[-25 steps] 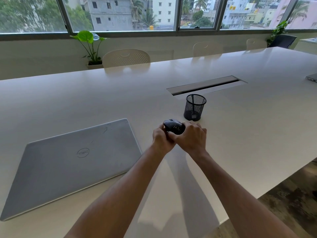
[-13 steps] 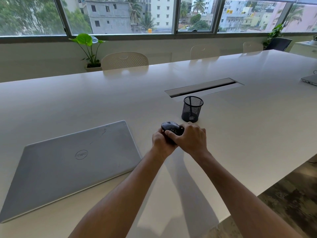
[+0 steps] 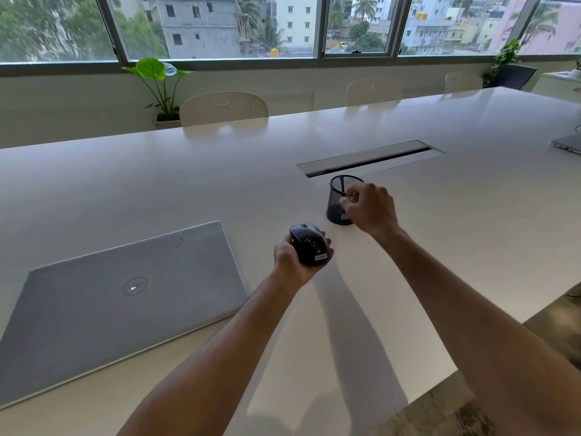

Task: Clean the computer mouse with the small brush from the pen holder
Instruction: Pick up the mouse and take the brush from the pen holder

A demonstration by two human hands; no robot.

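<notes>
Two bare forearms reach out over one long white tabletop [image 3: 471, 215]. The left hand [image 3: 290, 258] is cupped around one black mouse [image 3: 309, 245], fingers wrapped under and around its sides, holding it lifted just above the tabletop with its top facing up. Pale specks dot the mouse's shell, and a small white label sits at its near end.

The right hand [image 3: 369, 206] is at the one black mesh pen holder [image 3: 341, 199], which stands upright beyond the mouse and to its right. Its thumb and forefinger are pinched together at the holder's rim; something small and pale seems caught between them, but whether that is the brush cannot be told. The other fingers are curled in. The holder's contents are hidden by the mesh and the hand.

One closed silver laptop [image 3: 119, 297] lies flat to the left of the mouse, near it but apart. A corner of a second laptop [image 3: 567, 143] shows at the far right edge. One long cable slot [image 3: 369, 157] is set into the tabletop just behind the holder. Three pale chairs line the far side: chair one [image 3: 223, 108], chair two [image 3: 372, 89], chair three [image 3: 462, 81]. One leafy plant [image 3: 158, 86] stands under the windows.
</notes>
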